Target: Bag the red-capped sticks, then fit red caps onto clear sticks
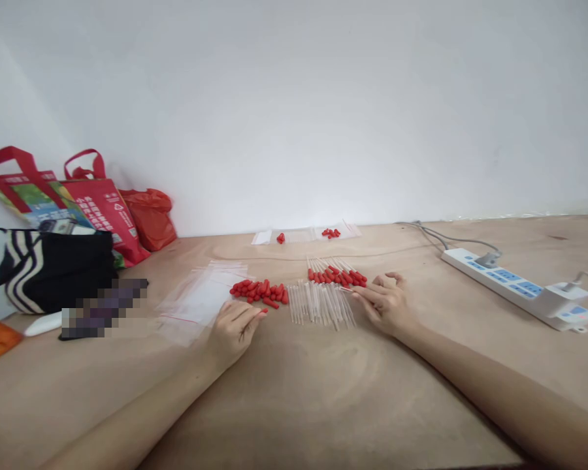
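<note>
A small red cap (pixel 263 312) is pinched between the thumb and fingers of my left hand (pixel 232 329). Just beyond that hand lies a loose pile of red caps (pixel 257 289). My right hand (pixel 387 303) is closed, with a thin pale stick (pixel 345 288) showing at its fingertips; most of the stick is hidden. A row of clear thin sticks (pixel 318 303) lies on the table between my hands. Behind it, several sticks with red caps on their near ends (pixel 336 274) lie side by side, close to my right fingers.
Clear zip bags (pixel 200 300) lie left of the cap pile. Against the wall, small bags (pixel 298 235) hold or carry red pieces. Shopping bags (pixel 102 215), a black bag (pixel 68 267) and a blurred dark object (pixel 105 310) are left; a power strip (pixel 514 287) with cables is right.
</note>
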A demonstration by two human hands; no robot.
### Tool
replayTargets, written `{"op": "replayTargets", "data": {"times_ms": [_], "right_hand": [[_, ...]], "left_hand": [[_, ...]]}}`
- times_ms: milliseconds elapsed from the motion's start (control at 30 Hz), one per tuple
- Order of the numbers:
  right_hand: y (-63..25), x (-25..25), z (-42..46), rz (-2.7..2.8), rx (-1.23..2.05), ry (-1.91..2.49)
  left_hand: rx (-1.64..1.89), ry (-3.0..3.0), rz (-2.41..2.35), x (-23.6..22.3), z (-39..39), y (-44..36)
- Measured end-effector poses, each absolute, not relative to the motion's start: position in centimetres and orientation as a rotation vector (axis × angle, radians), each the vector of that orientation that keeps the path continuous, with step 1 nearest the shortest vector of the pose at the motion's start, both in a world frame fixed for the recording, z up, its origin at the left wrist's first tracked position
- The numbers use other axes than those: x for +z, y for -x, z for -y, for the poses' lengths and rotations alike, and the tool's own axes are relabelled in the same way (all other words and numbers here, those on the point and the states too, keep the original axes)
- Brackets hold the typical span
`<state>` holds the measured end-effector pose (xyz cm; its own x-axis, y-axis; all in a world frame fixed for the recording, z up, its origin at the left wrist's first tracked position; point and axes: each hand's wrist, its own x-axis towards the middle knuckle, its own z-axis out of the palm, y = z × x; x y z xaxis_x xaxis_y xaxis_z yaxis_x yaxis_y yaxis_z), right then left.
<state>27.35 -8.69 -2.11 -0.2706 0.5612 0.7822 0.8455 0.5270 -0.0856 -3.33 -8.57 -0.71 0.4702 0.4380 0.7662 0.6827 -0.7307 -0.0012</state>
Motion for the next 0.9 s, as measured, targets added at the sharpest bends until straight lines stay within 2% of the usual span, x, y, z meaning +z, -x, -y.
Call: {"op": "replayTargets", "data": {"times_ms": [333,633,900], "right_hand": [[-26.1,-1.7,7.5,1.932,-0.415,1.366],[-25.1,-1.9,7.4,1.904,-0.379,1.357],[-23.9,-2.1,7.3,1.997,-0.402,1.337]], "left_hand": [[-1.169,2.479,1.117,-1.1,7.8,0.6],[-1.121,2.544,1.146,-1.7,5.2,-2.5],[-1.086,2.372,1.17,-0.9,5.2,-2.3]]}}
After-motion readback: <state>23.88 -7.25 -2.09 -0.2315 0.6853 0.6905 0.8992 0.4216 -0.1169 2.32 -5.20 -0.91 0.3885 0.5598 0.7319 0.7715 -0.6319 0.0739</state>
